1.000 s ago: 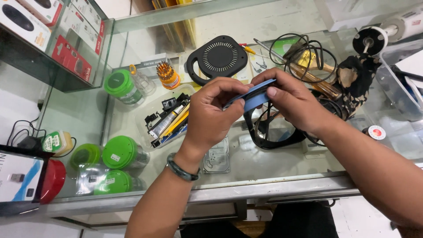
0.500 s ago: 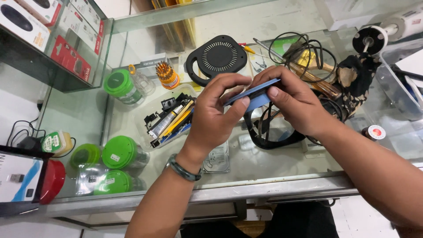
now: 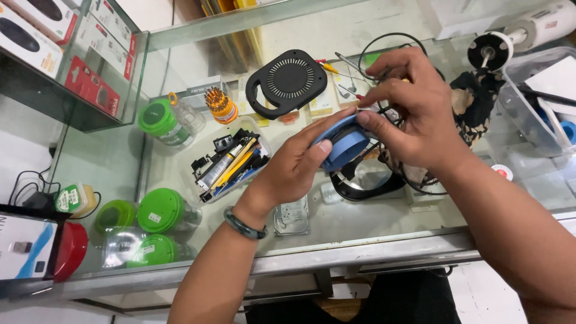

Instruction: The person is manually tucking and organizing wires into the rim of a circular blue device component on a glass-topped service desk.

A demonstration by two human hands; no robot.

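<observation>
Change noted against the half-second-earlier view: the blue round device (image 3: 347, 144) has turned in the grip, from an edge-on sliver between the fingers to a broader domed face toward the camera, and both hands have lifted slightly up and to the right over the tabletop (image 3: 360, 231). My reading: the piece is being rotated for inspection or to reach its rim, not set down; it is clear of the glass, held in the air between the two hands. Left hand (image 3: 294, 165), with a dark bangle at the wrist, is closed around the device from below and left, thumb across its lower face. Right hand (image 3: 414, 117) pinches its upper right edge with thumb and forefinger, other fingers curled above; whether a small tool sits in that pinch I cannot tell. Surface: a glass counter top with a metal front rail. Beyond the left hand lies a black round grille plate (image 3: 290, 81); to its left a clear tub of small tools (image 3: 231, 163) and an orange screwdriver-bit holder (image 3: 219, 105). Below the right hand, a black ring-shaped housing (image 3: 367, 186) and cables; near the left wrist a small metal drive (image 3: 292, 215). Further left, green-lidded jars (image 3: 159, 210). Room: glass shelving with boxed goods at far left, pale walls.
</observation>
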